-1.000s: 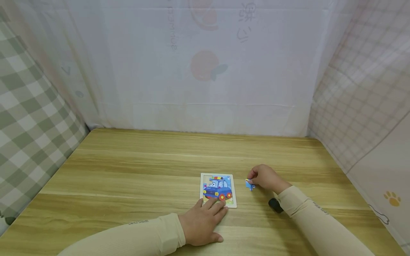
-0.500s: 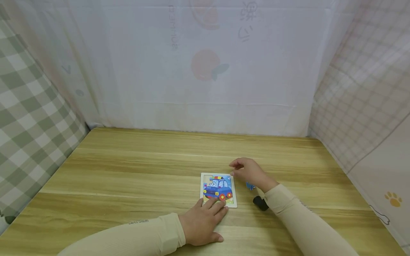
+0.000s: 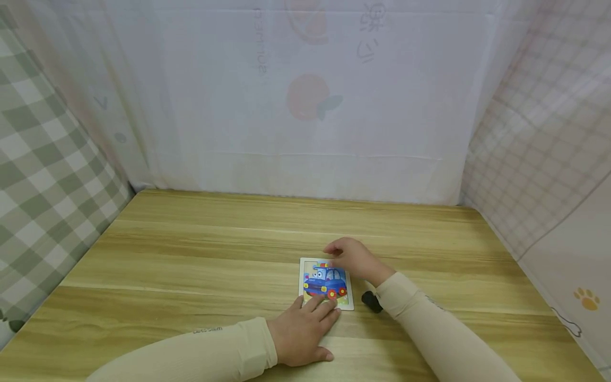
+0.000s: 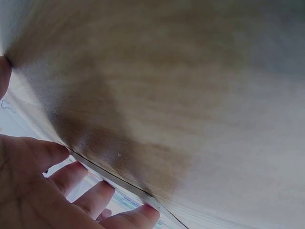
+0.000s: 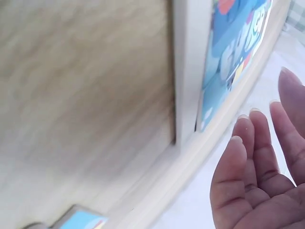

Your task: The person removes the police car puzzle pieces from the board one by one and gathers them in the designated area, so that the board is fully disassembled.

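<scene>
A small square jigsaw puzzle with a pale frame (image 3: 350, 300) and a blue cartoon car picture lies on the table. A bare pale patch shows at its upper left. My left hand (image 3: 302, 337) rests fingers spread on its near edge; in the left wrist view the fingertips (image 4: 145, 212) lie along the frame's side. Over the far right corner hovers my right hand (image 3: 355, 260), fingers loosely bent, nothing between them in the right wrist view. A loose blue puzzle piece (image 5: 83, 219) lies on the table there, at the lower left; the right arm hides it from the head view.
The wood-grain table (image 3: 191, 249) stretches around the puzzle. A white printed cloth (image 3: 229, 106) hangs behind it, with a green checked cloth (image 3: 43, 159) on the left. A black object (image 3: 372, 301) sits under the right wrist.
My right hand has let go of the loose puzzle piece right of the frame and moved left, over the puzzle's far right corner. The left hand has stayed in place.
</scene>
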`<state>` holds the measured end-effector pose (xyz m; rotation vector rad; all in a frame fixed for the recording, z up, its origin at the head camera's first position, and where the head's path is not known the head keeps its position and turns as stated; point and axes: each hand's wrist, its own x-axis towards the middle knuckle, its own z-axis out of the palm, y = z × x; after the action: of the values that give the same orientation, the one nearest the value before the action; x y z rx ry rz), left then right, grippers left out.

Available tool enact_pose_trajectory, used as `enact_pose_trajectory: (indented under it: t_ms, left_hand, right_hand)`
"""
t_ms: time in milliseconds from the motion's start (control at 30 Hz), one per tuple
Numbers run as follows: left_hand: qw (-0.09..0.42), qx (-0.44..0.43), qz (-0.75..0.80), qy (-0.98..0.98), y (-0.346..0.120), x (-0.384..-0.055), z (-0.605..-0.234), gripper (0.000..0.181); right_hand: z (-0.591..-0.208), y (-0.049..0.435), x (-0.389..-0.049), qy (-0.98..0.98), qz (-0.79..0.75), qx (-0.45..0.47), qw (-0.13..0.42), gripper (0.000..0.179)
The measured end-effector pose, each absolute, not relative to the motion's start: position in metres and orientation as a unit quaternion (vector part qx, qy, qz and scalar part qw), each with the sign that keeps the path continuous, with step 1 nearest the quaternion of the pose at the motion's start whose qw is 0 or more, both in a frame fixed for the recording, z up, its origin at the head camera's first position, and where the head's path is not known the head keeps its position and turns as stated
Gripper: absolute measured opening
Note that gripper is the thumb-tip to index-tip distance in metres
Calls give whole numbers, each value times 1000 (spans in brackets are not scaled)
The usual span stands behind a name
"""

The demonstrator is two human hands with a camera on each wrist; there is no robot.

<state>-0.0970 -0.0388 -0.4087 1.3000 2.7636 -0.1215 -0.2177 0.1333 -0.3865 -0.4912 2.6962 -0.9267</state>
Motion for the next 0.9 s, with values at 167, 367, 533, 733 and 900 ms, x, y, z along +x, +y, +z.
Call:
enact_pose_trajectory:
  t_ms: [167,367,533,733,900]
  left_hand:
    - [32,426,-43,903,-39,-97,-409,73]
    - [35,425,-43,904,-39,-97,-408,73]
    - [38,423,-44,904,-39,-96,-408,73]
    - [36,423,-41,904,-38,-96,-408,73]
    - [33,425,-40,904,-39,-96,-408,73]
  right_hand:
    - [-385,123,-216,931,-295,-171,131,24]
    - [-385,115,-215,939,-265,-177,130,23]
    - [-387,111,-214,943,-246,-182,133,21]
    - [-387,109,-213,944,-232,-188,139,21]
    - [-387,108,-213,945,-221,-195,141,22]
